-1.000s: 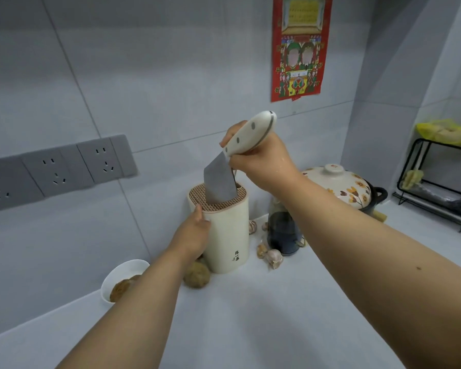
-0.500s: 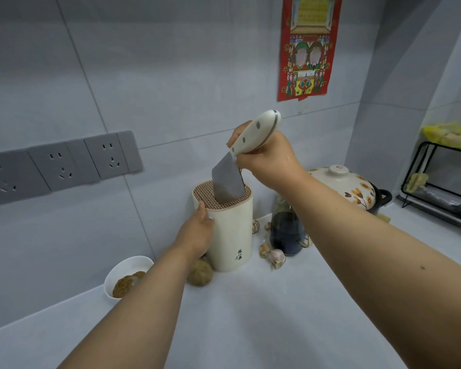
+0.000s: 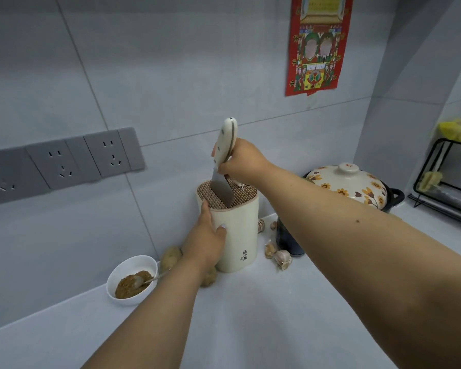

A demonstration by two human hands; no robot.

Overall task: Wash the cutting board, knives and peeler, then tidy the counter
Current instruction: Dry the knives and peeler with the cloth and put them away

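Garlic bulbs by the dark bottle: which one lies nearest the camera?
The whitish whole garlic bulb, lowest in the cluster, in front of the dark glass bottle. The other garlic pieces lie farther back, beside the cream knife holder.

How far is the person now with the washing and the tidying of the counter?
Judging by the scene, washing is over for this knife: the right hand grips its cream handle and its blade is partly down in the knife holder, which the left hand holds. The cutting board and peeler are not in view. Left: garlic bulbs and a bowl on the counter.
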